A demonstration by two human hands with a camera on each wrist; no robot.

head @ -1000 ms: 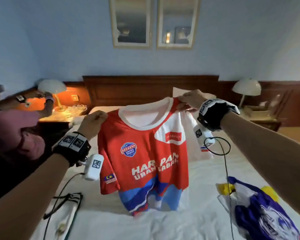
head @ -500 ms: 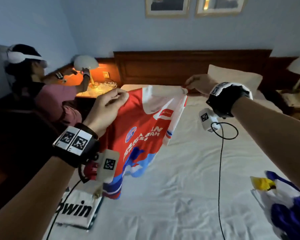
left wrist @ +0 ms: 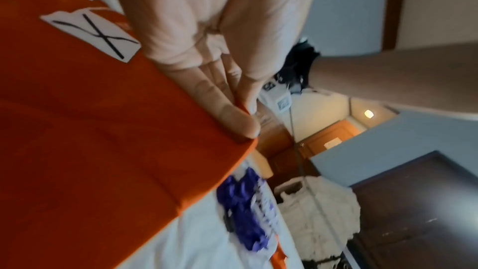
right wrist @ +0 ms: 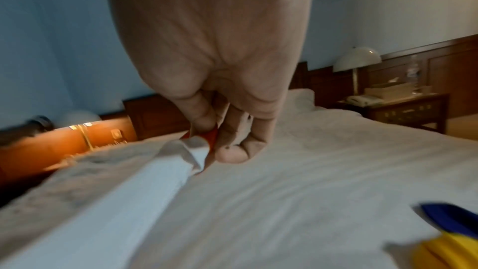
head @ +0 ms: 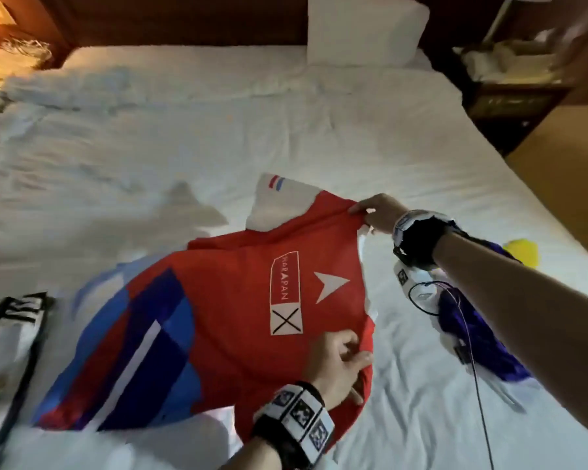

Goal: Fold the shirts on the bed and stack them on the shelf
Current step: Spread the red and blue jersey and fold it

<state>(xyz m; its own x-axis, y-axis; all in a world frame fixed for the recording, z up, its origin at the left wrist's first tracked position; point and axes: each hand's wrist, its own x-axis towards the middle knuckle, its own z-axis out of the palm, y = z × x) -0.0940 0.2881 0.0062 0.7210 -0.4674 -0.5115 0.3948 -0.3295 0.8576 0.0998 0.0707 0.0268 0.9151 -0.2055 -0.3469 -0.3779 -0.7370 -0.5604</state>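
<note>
Both hands' pinch grip, left hand (head: 336,366) and right hand (head: 375,213), holds red shirt (head: 238,320).

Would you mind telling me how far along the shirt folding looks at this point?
Early. Nothing looks folded, and no shelf is in view. In hand: the red shirt lies spread back-up across the bed, its shoulder edge pinched by the left hand and right hand. Left: folding it, then the crumpled blue and yellow shirt beside it, and stacking both.
</note>
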